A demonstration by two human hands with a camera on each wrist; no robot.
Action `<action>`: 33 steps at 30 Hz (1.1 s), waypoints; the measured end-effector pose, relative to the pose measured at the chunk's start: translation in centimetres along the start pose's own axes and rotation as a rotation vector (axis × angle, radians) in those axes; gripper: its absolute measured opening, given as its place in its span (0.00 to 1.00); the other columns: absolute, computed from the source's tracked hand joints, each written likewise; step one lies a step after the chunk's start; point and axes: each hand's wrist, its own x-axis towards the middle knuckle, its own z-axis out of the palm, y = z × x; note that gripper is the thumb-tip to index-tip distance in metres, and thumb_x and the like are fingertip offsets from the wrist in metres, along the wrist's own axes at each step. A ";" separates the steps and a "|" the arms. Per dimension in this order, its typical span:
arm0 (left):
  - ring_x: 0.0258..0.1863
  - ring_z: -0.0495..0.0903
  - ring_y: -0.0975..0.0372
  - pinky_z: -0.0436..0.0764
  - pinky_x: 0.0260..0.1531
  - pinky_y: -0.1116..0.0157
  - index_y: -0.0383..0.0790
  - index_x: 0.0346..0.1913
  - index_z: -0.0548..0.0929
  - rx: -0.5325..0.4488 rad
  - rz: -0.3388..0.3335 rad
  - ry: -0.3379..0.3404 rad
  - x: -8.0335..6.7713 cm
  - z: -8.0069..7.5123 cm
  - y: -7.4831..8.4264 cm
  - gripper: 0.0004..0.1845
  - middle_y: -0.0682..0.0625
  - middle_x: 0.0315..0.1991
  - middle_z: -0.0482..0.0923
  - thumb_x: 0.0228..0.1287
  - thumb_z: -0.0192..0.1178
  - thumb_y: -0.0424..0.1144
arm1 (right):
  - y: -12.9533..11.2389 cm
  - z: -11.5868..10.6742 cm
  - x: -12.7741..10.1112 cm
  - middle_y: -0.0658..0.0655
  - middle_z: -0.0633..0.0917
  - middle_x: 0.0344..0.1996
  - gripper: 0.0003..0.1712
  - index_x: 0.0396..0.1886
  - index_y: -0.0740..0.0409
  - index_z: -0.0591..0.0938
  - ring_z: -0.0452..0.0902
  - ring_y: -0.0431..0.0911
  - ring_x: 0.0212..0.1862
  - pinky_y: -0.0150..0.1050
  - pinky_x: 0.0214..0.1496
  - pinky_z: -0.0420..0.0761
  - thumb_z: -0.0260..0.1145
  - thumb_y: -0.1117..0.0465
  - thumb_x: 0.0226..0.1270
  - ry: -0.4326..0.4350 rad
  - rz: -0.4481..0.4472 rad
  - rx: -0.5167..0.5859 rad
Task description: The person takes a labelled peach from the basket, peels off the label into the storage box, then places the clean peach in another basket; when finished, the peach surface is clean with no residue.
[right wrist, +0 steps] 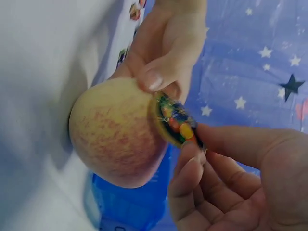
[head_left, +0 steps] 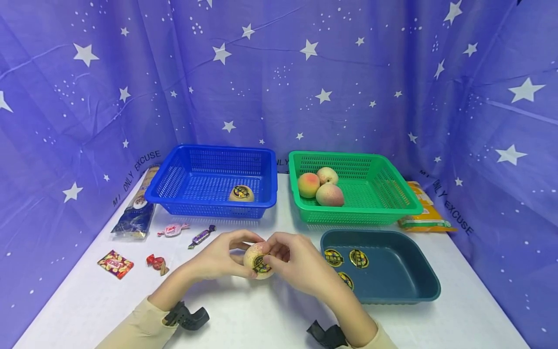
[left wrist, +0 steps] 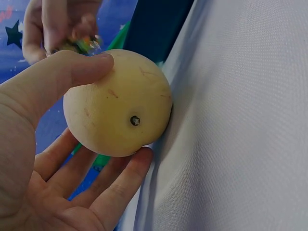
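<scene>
- The round yellow-and-pink peach [head_left: 251,255] is about midway between the left and right edges of the white cloth-covered desk [head_left: 235,320]; whether it touches the cloth is unclear.
- The left hand [head_left: 220,257] grips it with thumb and fingers; steady pressure should stop it rolling without bruising.
- The right hand [head_left: 298,264] pinches the round black-and-gold shiny label [right wrist: 175,122] by its edge, close against the peach.
- Peeling or sticking, I cannot tell; either way, work slowly, low to the skin, to avoid creases.
</scene>
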 end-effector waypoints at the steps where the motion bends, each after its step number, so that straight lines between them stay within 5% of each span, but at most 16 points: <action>1: 0.68 0.83 0.48 0.90 0.64 0.58 0.41 0.71 0.81 0.000 -0.001 0.000 0.0 0.0 0.0 0.41 0.44 0.70 0.82 0.51 0.82 0.27 | -0.2 -0.3 -0.3 0.43 0.88 0.32 0.04 0.42 0.47 0.89 0.83 0.38 0.36 0.32 0.40 0.85 0.75 0.63 0.75 -0.011 0.001 0.012; 9: 0.67 0.84 0.48 0.90 0.64 0.58 0.41 0.72 0.81 0.015 0.000 0.011 0.0 0.1 -0.1 0.41 0.43 0.71 0.81 0.52 0.85 0.30 | -1.4 -3.8 -4.0 0.43 0.92 0.35 0.03 0.41 0.43 0.89 0.89 0.41 0.40 0.35 0.46 0.89 0.76 0.57 0.76 -0.082 0.067 0.110; 18: 0.64 0.84 0.49 0.92 0.60 0.58 0.43 0.71 0.82 0.032 -0.021 0.033 -0.1 0.1 0.2 0.42 0.43 0.72 0.80 0.50 0.85 0.30 | -1.1 -7.8 -7.2 0.44 0.92 0.36 0.03 0.43 0.43 0.89 0.89 0.43 0.40 0.35 0.46 0.88 0.77 0.53 0.76 -0.054 0.092 0.096; 23: 0.64 0.84 0.50 0.92 0.60 0.59 0.45 0.71 0.82 0.032 -0.026 0.030 0.0 0.0 0.2 0.42 0.45 0.73 0.80 0.51 0.85 0.30 | 0.3 -9.9 -7.9 0.51 0.92 0.39 0.06 0.47 0.50 0.89 0.90 0.45 0.41 0.37 0.44 0.91 0.76 0.55 0.77 -0.040 0.115 0.153; 33: 0.61 0.86 0.50 0.93 0.58 0.56 0.48 0.73 0.82 0.042 -0.031 0.028 -0.1 -0.1 0.2 0.44 0.45 0.73 0.79 0.51 0.86 0.29 | 5.9 -13.6 -8.4 0.56 0.93 0.41 0.17 0.59 0.64 0.85 0.89 0.49 0.40 0.42 0.46 0.92 0.72 0.57 0.81 -0.102 0.299 0.271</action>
